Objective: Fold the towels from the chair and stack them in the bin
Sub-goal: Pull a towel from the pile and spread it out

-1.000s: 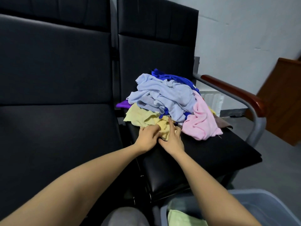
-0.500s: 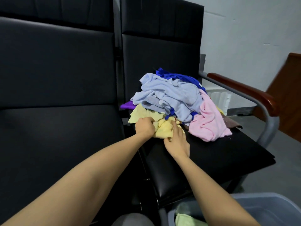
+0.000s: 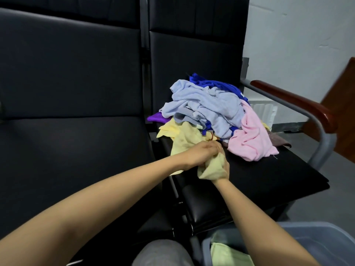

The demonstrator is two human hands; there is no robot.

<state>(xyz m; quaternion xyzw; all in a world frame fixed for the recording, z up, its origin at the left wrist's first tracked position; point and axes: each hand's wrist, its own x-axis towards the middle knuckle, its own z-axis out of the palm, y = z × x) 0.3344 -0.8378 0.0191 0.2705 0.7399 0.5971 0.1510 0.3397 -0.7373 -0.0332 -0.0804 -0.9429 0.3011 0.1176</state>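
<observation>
A heap of crumpled towels point(image 3: 209, 108) lies on the black chair seat point(image 3: 269, 181): light blue on top, dark blue behind, pink at the right, purple and brown edges peeking out. A pale yellow towel point(image 3: 184, 139) trails out of the heap's front left. My left hand point(image 3: 199, 154) and my right hand point(image 3: 222, 167) are both closed on that yellow towel, close together, in front of the heap. A grey-blue bin point(image 3: 326, 239) stands at the bottom right with a folded light green towel point(image 3: 226, 254) inside.
A second black seat point(image 3: 76, 150) adjoins on the left. The chair's wooden armrest point(image 3: 295, 104) on a grey metal tube rises at the right. A brown wooden panel point(image 3: 343, 112) stands further right. My grey-clad knee point(image 3: 161, 254) is at the bottom.
Both hands have drawn back toward me with the yellow towel, pulling more of it out from under the heap. The hands are now closer together.
</observation>
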